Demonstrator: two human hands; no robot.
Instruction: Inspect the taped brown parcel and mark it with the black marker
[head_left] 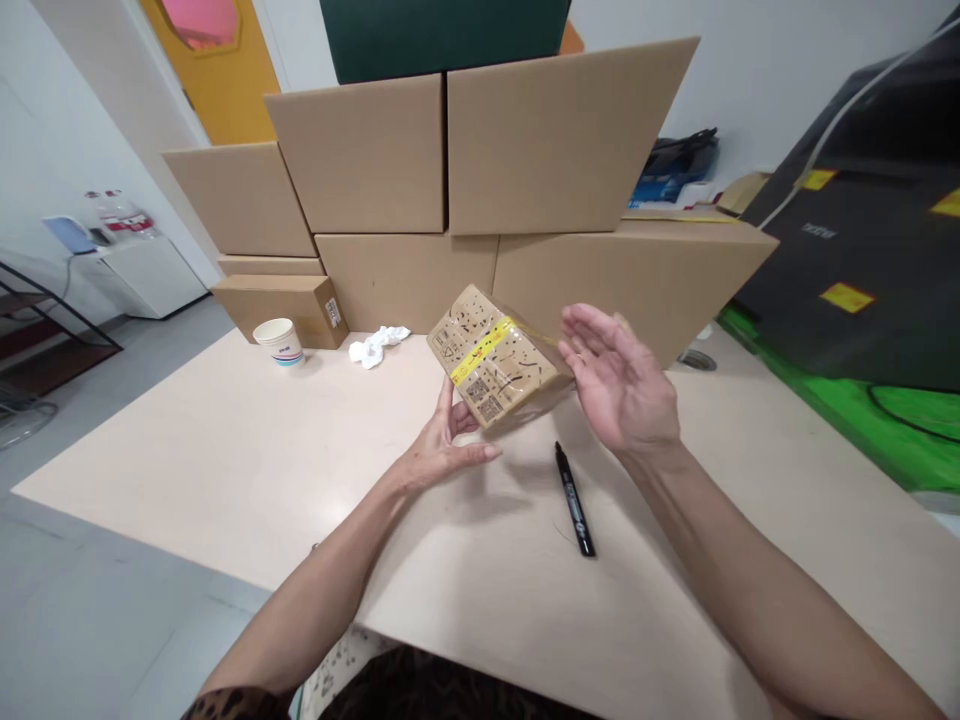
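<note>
A small printed carton (501, 368), banded with yellow tape (484, 352), sat tilted between a person's two bare hands above a pale table (225, 450), a black marker (575, 500) lying nearby. The left hand (442, 445) supported its lower left side, thumb spread apart from the fingers, while the right hand (622, 385) stood palm toward the right end, fingers extended and not clamped, their contact with the blurred cardboard hard to tell. The carton looked light enough for such a loose hold, its walls stiff but likely to dent under a hard squeeze, its taped strip probably slicker than bare board; any contents, and their fragility, could not be seen. Opposite side walls, clear of the tape, seemed the surest grip
</note>
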